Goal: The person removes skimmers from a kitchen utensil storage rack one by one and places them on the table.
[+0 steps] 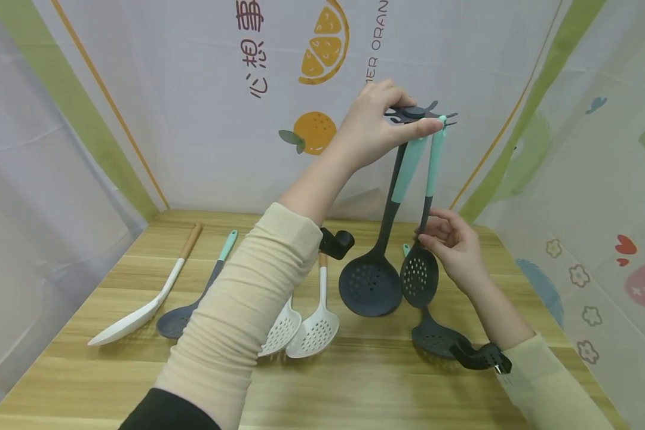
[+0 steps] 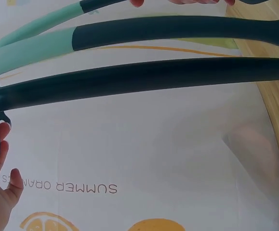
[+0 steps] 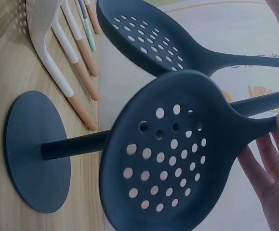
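Observation:
A dark utensil stand has hooks at its top and a round base on the table. My left hand grips the hooked top, its thumb against the handle end of a teal-handled skimmer. That skimmer hangs upright, bowl down, and my right hand pinches its dark neck. In the right wrist view, the perforated bowl fills the middle, with my right fingers at its neck. A second teal-handled skimmer hangs from the stand, beside the first.
Another dark perforated utensil lies on the wooden table, lower right. White perforated utensils with wooden handles lie mid-table, partly behind my left sleeve. Farther left lie a dark teal-handled utensil and a white wooden-handled one. A printed curtain hangs behind.

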The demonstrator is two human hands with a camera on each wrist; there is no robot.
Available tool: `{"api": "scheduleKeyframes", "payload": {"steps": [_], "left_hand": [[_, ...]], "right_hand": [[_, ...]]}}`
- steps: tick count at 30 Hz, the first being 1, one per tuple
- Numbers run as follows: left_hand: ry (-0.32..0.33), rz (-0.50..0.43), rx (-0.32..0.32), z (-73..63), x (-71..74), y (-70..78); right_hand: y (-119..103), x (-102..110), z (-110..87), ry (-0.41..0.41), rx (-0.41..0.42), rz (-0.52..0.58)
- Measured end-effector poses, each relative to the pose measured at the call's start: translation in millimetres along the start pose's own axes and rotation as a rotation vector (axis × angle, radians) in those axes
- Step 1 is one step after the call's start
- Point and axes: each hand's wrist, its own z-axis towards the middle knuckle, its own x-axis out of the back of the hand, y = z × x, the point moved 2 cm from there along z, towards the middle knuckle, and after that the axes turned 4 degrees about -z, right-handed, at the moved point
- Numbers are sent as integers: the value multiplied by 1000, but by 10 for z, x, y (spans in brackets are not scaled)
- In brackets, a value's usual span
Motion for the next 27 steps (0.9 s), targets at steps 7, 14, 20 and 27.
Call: {"api": "scheduleKeyframes", "payload": {"steps": [7,14,20,27], "left_hand": [[26,104,29,-19,-14,33],[43,219,43,-36,-38,59],[36,254,14,-42,-38,50],[15,274,-8,-45,-20,42]], "right_hand": [[-50,-15,-26,-22,20,32],[-102,-15,-61,-31,11,28],[-139,-9,-88,-31,4,11],[-183,2,-97,-19,25,28]]}}
